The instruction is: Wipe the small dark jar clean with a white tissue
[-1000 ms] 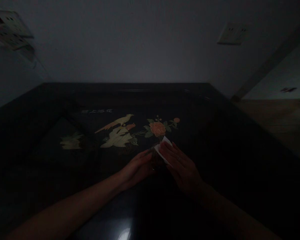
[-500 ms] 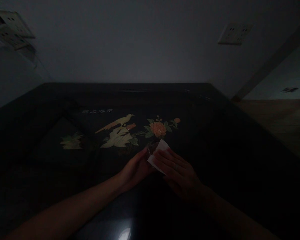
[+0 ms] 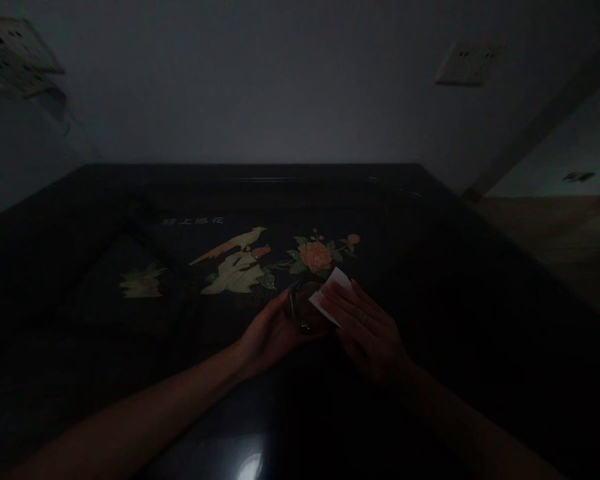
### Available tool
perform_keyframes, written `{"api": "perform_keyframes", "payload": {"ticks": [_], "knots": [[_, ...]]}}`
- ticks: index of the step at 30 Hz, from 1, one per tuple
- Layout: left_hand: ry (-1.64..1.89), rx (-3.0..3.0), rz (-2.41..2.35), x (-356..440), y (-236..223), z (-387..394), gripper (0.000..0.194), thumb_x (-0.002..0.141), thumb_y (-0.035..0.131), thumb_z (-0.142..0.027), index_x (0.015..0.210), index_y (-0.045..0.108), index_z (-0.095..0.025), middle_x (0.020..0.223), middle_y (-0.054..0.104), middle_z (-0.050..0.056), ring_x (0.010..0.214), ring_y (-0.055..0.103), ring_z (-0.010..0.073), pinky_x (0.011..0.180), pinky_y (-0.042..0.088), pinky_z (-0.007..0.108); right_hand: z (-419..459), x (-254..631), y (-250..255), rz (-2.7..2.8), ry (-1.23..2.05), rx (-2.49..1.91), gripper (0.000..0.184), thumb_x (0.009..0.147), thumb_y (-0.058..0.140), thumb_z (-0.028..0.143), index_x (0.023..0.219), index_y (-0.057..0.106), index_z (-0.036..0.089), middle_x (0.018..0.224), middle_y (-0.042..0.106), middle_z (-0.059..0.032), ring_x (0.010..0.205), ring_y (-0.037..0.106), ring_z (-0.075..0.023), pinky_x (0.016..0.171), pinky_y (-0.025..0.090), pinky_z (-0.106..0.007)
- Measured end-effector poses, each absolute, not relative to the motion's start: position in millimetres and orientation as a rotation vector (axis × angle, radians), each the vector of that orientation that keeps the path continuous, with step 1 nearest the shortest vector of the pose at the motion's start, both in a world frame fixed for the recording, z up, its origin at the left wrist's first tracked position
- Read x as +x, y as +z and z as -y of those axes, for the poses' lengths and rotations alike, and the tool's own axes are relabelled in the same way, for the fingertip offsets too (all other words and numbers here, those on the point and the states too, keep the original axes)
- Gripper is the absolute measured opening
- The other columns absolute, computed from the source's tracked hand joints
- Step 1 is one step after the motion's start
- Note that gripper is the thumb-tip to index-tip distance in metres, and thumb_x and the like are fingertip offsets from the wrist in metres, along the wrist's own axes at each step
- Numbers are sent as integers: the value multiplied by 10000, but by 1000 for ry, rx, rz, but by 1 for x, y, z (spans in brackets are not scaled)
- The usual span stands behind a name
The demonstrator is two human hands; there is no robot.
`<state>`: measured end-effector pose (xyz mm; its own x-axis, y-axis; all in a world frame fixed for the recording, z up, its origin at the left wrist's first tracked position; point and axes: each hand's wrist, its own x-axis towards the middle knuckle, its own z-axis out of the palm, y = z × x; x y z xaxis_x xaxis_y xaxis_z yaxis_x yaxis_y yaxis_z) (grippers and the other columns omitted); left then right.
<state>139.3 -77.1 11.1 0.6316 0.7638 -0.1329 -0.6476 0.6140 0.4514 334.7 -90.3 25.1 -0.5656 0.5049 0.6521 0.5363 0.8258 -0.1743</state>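
Note:
In dim light, my left hand [image 3: 267, 337] is wrapped round the near left side of a round, see-through glass vessel [image 3: 305, 307]. Its exact kind is hard to make out; a curved rim and a small glint at its lower edge show. My right hand [image 3: 367, 327] presses a folded white tissue [image 3: 333, 293] against the vessel's right side, with the fingers lying together over it. A ring sits on one right-hand finger. The tissue hides part of the vessel.
Beneath my hands is a dark glossy table [image 3: 220, 407] with an inlaid bird [image 3: 235, 243] and pink flower [image 3: 316, 256]. Light glares off its near edge. Behind it rises a pale wall with a socket [image 3: 469, 65] at right and more sockets [image 3: 23, 43] at left.
My right hand and the tissue have slid slightly right and up across the glass vessel, uncovering more of it. My left hand stays almost in place.

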Motion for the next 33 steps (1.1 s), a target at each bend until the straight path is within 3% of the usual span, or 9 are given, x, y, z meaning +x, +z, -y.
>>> {"api": "perform_keyframes", "payload": {"ticks": [5,11,19,23,28,33], "knots": [[745,459,-373,140,6,80,352,867,540,-377,1142,622,-174,1175,641,99,1093,556,248,967,367,440,90,333,23,2289,-16,-804,540,921,384,126,1447,270,154,1377,504,-128,1330,393,-218,1083,377,-480],[755,446,-395,142,0,82,290,845,587,-338,1070,656,-169,1054,678,87,990,588,229,904,416,419,93,329,25,2371,60,-730,527,933,355,136,1449,250,126,1412,461,-133,1374,311,-209,1112,328,-482],[823,333,-430,142,7,79,309,861,560,-371,1071,655,-165,1048,682,77,956,596,195,888,421,345,94,329,27,2417,72,-625,418,926,373,153,1329,430,58,1363,515,-163,1372,319,-209,1107,333,-462],[856,322,-402,142,10,77,331,858,559,-375,1069,655,-139,1030,694,73,944,606,179,910,408,308,93,332,28,2417,36,-595,411,918,387,153,1317,445,70,1313,568,-151,1346,371,-206,1095,353,-460],[877,334,-364,140,12,74,327,877,526,-368,1081,652,-145,1091,686,69,1002,599,197,907,422,347,90,335,29,2339,-55,-635,449,889,411,113,1337,430,85,1271,603,-143,1307,433,-207,1095,344,-481],[831,365,-369,141,11,76,350,851,571,-375,1101,649,-144,1108,686,77,1013,600,220,904,428,385,89,335,29,2305,-74,-731,448,889,404,95,1335,442,85,1305,572,-152,1326,405,-206,1107,324,-478]]}}
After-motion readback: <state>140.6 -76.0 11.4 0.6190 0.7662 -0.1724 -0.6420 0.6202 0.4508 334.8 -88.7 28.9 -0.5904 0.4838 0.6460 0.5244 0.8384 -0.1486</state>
